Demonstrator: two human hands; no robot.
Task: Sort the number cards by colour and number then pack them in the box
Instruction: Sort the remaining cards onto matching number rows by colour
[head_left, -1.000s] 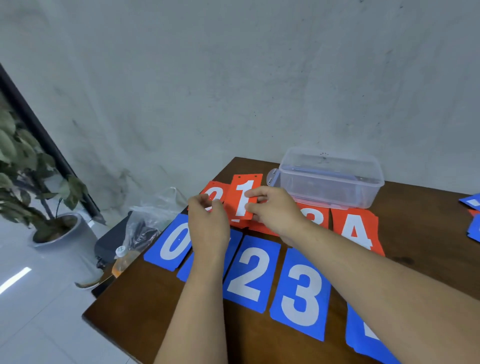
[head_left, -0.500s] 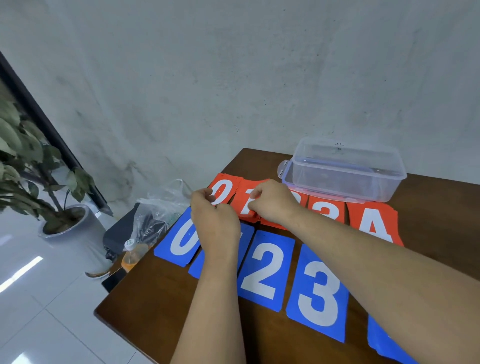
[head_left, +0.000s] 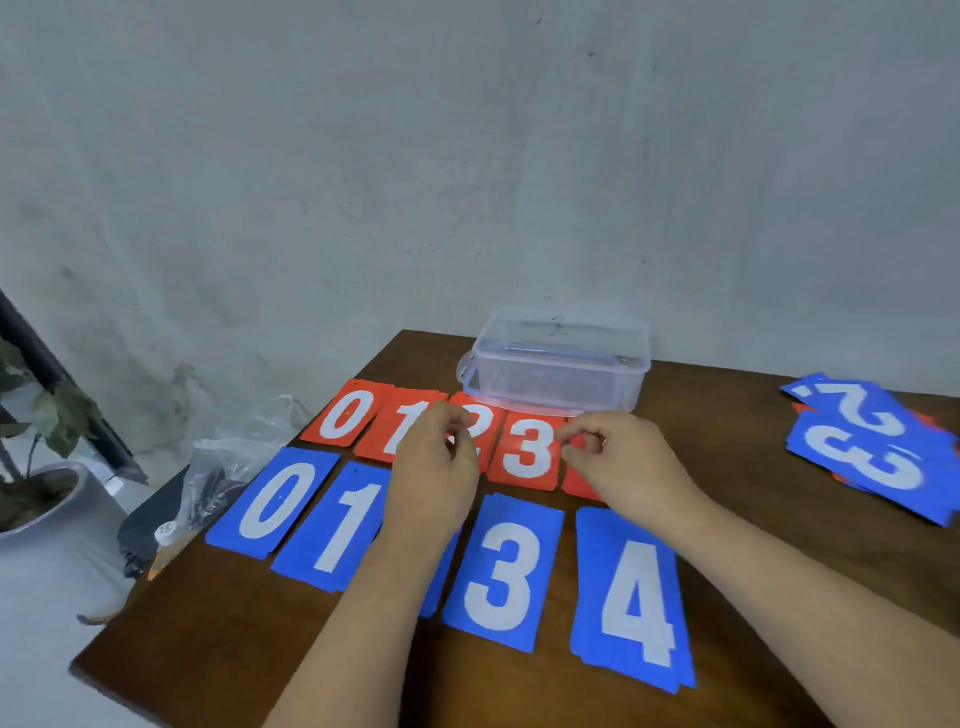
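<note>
As the sort stood, two rows of number cards lay face up across the left half of the table (head_left: 753, 415). They ran in rising order from the left edge, probably so that a missing numeral would show at once.

- Far row, red: red 0 (head_left: 345, 415), red 1 (head_left: 402, 431), red 2 (head_left: 480, 428) and red 3 (head_left: 527, 449), with edges touching or slightly lapped. A fifth red card (head_left: 579, 486) showed only in part beneath the right hand, its numeral hidden.
- Near row, blue: blue 0 (head_left: 272, 501), blue 1 (head_left: 337, 525), blue 3 (head_left: 501, 571) and blue 4 (head_left: 631, 597). Between 1 and 3, a blue sliver (head_left: 436, 592) lay under the left forearm, unread.
- Make: thin, flat, matte rectangles with white block numerals. Stepped edges suggested that several places held stacks.
- Box (head_left: 556, 364): clear plastic with rounded corners, at the far edge just behind the red row. No cards were visible through its walls, so packing was judged not yet begun.
- Loose pile (head_left: 878, 452): blue and red cards, fanned untidily at the right edge, well apart from the rows and judged unsorted.
- Left hand (head_left: 436, 467): over red 1 and red 2, fingers loosely curled, no card seen in them.
- Right hand (head_left: 621, 460): thumb and forefinger drawn narrow above the fifth red card. Whether they pinched it could not be told.
- Off the left edge: a crumpled clear plastic bag (head_left: 234, 457) and a grey plant pot (head_left: 41, 499).
</note>
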